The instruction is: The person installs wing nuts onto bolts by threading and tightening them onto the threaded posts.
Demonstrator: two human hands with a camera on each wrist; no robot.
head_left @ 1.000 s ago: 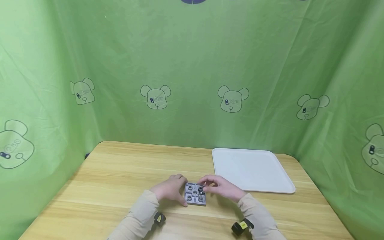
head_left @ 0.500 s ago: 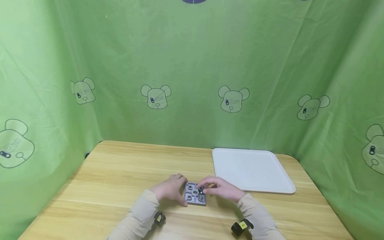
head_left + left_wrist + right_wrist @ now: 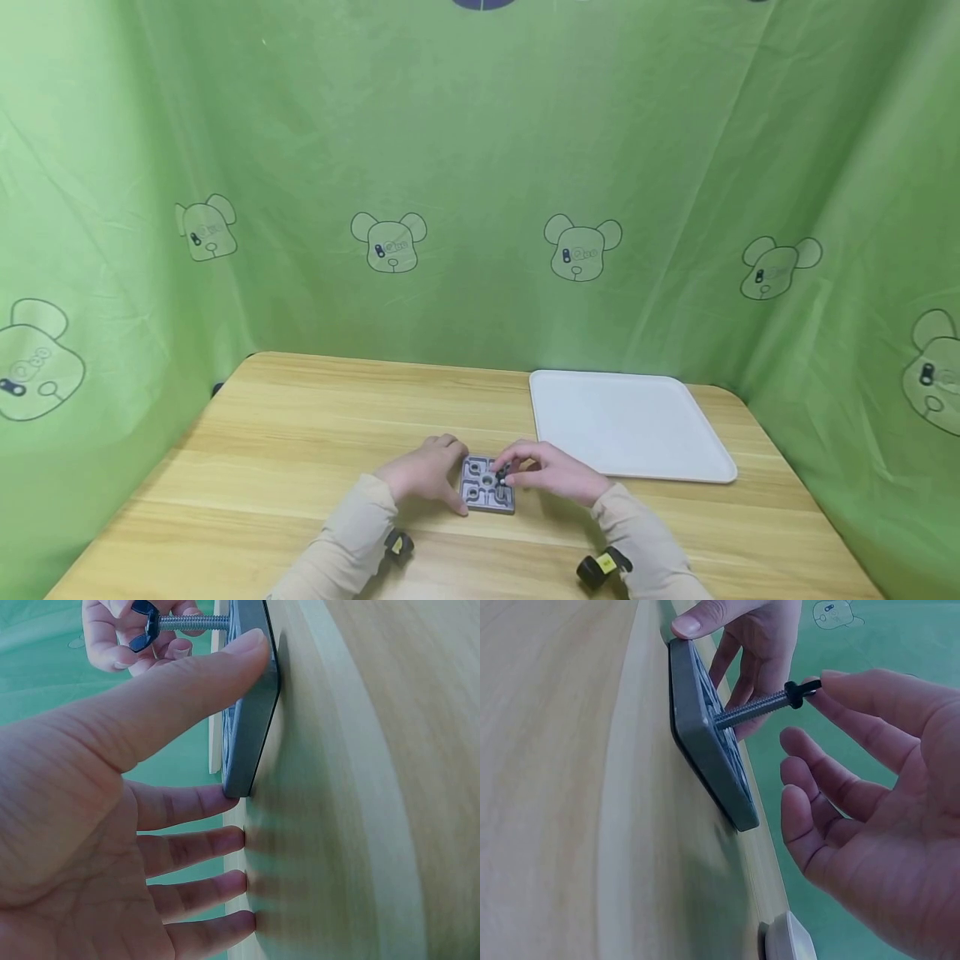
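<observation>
A square grey plate point(image 3: 474, 503) with recesses and round holes lies flat on the table. My left hand point(image 3: 429, 473) holds its left side, the thumb point(image 3: 217, 671) at the near edge and the index finger at the far edge. A wing bolt point(image 3: 750, 710) with a long silver thread and black winged head stands in the plate's right side. My right hand point(image 3: 558, 473) pinches that black head point(image 3: 146, 626) between thumb and index finger, its other fingers loosely curled. How deep the thread sits in the hole is hidden.
A white tray point(image 3: 630, 425) lies at the back right of the wooden table point(image 3: 337, 408), behind my right hand. Green curtains point(image 3: 480, 167) with bear-head prints surround the table's back and sides. Black wrist cameras point(image 3: 595, 572) hang beneath both sleeves.
My right thumb and index finger have shifted slightly around the wing bolt's head, which appears turned a little. The left hand and the plate have stayed in place.
</observation>
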